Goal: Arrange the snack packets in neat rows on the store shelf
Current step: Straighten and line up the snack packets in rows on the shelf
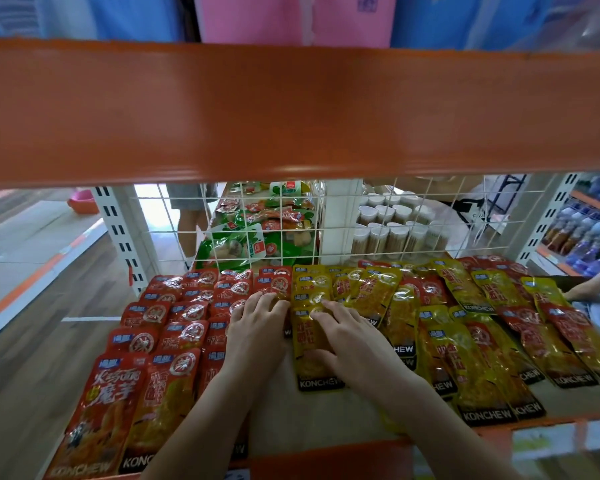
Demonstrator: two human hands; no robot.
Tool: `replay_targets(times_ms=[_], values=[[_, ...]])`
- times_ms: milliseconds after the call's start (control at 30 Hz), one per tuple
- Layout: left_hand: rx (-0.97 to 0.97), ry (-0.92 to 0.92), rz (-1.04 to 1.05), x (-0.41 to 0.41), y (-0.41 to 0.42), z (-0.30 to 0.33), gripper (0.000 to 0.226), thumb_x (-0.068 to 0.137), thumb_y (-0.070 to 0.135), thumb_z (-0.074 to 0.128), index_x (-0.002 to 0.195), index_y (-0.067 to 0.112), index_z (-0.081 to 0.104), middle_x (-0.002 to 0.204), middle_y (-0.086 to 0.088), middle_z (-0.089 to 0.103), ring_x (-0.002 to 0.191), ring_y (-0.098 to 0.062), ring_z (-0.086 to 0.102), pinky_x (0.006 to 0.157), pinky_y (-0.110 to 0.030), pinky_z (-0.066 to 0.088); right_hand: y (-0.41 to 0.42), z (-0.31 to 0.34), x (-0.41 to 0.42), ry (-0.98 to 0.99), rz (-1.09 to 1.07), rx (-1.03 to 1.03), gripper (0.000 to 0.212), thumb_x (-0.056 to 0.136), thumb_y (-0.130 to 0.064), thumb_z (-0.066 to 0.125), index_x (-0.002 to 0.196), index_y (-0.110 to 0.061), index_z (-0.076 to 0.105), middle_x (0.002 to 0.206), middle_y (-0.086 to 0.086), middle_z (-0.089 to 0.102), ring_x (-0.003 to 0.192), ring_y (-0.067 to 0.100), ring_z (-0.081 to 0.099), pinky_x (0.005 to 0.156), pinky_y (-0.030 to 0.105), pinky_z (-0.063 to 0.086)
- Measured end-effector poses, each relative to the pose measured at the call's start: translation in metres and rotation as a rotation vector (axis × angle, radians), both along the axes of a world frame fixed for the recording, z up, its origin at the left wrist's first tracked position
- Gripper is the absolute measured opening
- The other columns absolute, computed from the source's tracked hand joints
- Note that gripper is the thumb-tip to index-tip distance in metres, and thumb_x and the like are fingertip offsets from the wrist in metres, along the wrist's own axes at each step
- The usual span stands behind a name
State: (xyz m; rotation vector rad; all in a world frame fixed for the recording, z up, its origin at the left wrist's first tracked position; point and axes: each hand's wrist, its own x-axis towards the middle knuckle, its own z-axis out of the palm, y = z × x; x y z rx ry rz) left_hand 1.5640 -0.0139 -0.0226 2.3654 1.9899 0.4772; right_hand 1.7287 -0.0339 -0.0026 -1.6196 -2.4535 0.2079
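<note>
left hand [257, 327]: flat, fingers spread on red packets [187, 327]
right hand [347, 337]: flat on yellow packets [312, 344], nothing pinched
step: square seam, press edges level
shelf [326, 410]: bare strip between rows

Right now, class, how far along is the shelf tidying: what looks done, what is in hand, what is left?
Done: the red packets on the left lie in overlapping rows. In hand: the left hand and right hand press flat on the yellow column mid-shelf. Left: the mixed yellow and red packets on the right lie skewed.
</note>
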Motion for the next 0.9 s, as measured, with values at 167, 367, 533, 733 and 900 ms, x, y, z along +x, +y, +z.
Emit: replay_targets(times_ms=[167,367,533,733,900], values=[[0.048,-0.132,-0.006,0.006,0.001,0.009,0.033,0.098,0.024,0.036,0.125,0.022,0.053,0.127,0.005,0.054,0.123,-0.015,0.042,0.103,-0.032,0.029,0.004,0.009,0.004,0.133,-0.071,0.096,0.041,0.097,-0.038,0.045,0.134,-0.02,0.044,0.134,-0.003,0.046,0.123,0.015,0.042,0.1,0.026,0.039],[0.007,-0.135,-0.036,0.019,0.004,0.011,0.034,0.096,0.019,0.034,0.126,0.019,0.052,0.116,0.0,0.061,0.11,-0.017,0.051,0.095,-0.032,0.04,0.007,0.004,0.003,-0.013,-0.073,0.027,0.052,0.092,-0.046,0.048,0.136,-0.019,0.038,0.14,0.003,0.038,0.127,0.024,0.036,0.104,0.037,0.034],[0.006,-0.173,-0.04,0.023,0.008,0.01,0.036,0.097,0.02,0.036,0.13,0.021,0.049,0.117,0.0,0.06,0.111,-0.017,0.051,0.096,-0.032,0.039,0.009,-0.002,0.0,-0.027,-0.107,0.059,0.053,0.093,-0.047,0.044,0.138,-0.018,0.036,0.139,0.001,0.04,0.127,0.022,0.034,0.105,0.037,0.029],[0.018,-0.216,-0.074,0.023,0.011,0.004,0.036,0.097,0.018,0.036,0.131,0.019,0.048,0.122,0.0,0.057,0.113,-0.016,0.049,0.096,-0.03,0.039,0.009,-0.007,-0.002,0.002,-0.138,0.075,0.051,0.094,-0.045,0.041,0.137,-0.017,0.035,0.138,0.001,0.041,0.128,0.022,0.032,0.107,0.037,0.027],[0.026,-0.263,-0.075,0.021,0.01,0.001,0.035,0.097,0.017,0.039,0.13,0.018,0.049,0.125,0.0,0.056,0.115,-0.016,0.049,0.098,-0.03,0.038,0.014,-0.006,-0.007,0.054,-0.197,0.06,0.048,0.096,-0.046,0.038,0.133,-0.016,0.038,0.134,0.002,0.045,0.126,0.023,0.033,0.105,0.037,0.028]])
